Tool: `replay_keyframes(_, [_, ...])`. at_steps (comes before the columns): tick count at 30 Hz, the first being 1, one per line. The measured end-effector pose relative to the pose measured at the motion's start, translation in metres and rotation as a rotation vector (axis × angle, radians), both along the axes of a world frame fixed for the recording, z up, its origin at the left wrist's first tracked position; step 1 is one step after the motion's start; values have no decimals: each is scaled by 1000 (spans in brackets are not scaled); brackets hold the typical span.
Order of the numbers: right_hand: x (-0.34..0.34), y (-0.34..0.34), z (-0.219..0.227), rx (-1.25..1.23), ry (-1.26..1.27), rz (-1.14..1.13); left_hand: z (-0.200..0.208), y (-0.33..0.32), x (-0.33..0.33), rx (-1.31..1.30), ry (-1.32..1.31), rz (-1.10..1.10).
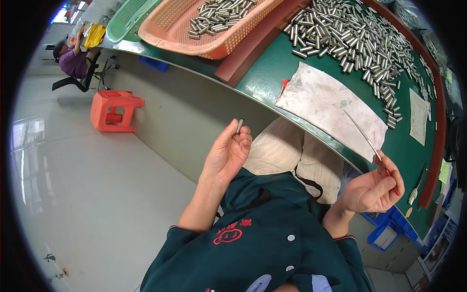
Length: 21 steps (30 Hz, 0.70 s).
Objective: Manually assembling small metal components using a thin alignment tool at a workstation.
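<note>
Between the thumb and fingers of my left hand (228,153) a small metal cylinder (240,125) stands nearly upright, in front of the table's near edge. My right hand (377,187) is closed round the red end of a slender metal rod tool (362,132). The rod slants up and to the left over a stained white cloth (331,100) on the green table (260,80); its exact kind I cannot tell. Beyond the cloth lies a large heap of similar metal cylinders (352,41), spilling toward the right.
A pink basket (214,51) holds more cylinders, beside a green basket (119,29). Brown-red strips (243,58) border the work area. A paper sheet (417,117) lies at the right, blue bins (386,231) below. A red stool (114,112) and a seated person (73,61) are at left.
</note>
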State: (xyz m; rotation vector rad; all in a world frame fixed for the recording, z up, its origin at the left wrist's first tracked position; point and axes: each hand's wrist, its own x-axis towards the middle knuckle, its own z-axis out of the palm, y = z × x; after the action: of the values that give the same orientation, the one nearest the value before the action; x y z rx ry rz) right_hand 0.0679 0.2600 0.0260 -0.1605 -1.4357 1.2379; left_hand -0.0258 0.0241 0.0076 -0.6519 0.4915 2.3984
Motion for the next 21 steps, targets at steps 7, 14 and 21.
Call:
replay_keyframes(7, [-2, 22, 1, -8, 16, -99, 4, 7, 3, 29, -35, -24])
replay_keyframes(14, [1, 33, 3, -61, 34, -143, 19, 22, 2, -155, 182, -78])
replay_keyframes(21, [10, 38, 3, -89, 68, -104, 52, 54, -3, -656, 707, -80])
